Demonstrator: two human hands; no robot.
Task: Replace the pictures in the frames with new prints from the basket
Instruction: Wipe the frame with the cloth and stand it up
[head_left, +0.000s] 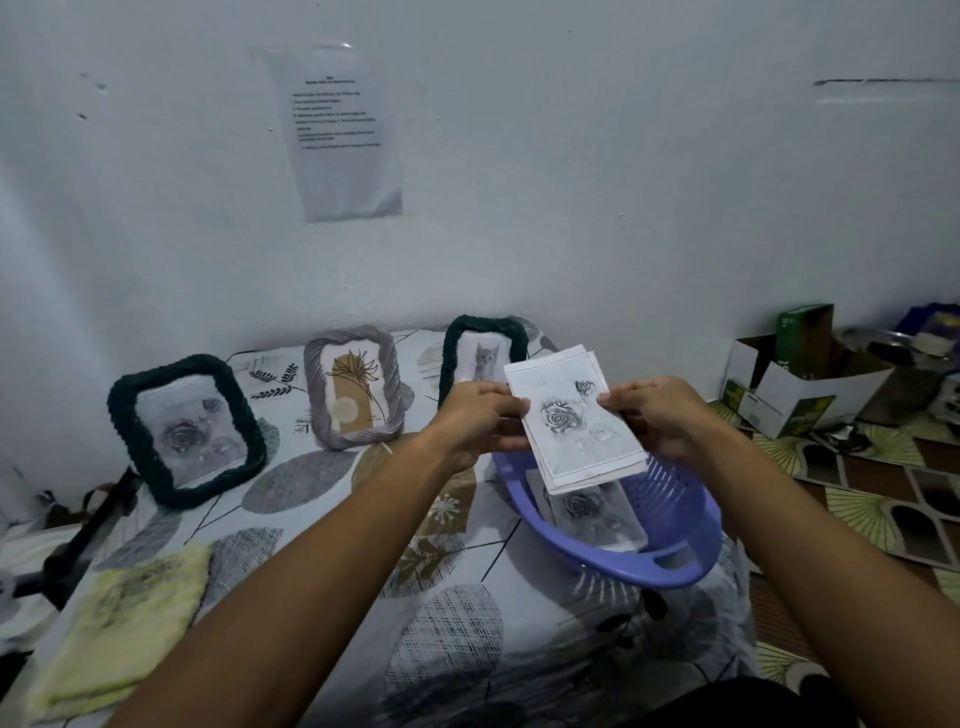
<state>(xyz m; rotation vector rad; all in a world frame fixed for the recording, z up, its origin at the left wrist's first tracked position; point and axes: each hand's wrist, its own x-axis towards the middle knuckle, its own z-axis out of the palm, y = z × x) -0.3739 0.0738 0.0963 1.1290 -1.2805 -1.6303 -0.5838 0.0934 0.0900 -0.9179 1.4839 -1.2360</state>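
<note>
Both hands, the left hand and right hand, pinch a small stack of prints by its side edges, lifted just above the purple basket, probably to sort them for the three frames standing beyond on the bed.

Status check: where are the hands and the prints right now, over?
Left hand and right hand both hold a stack of prints, rose print on top, above the purple basket. One print left in basket. Three frames untouched, pictures in. Nothing in the way.
</note>
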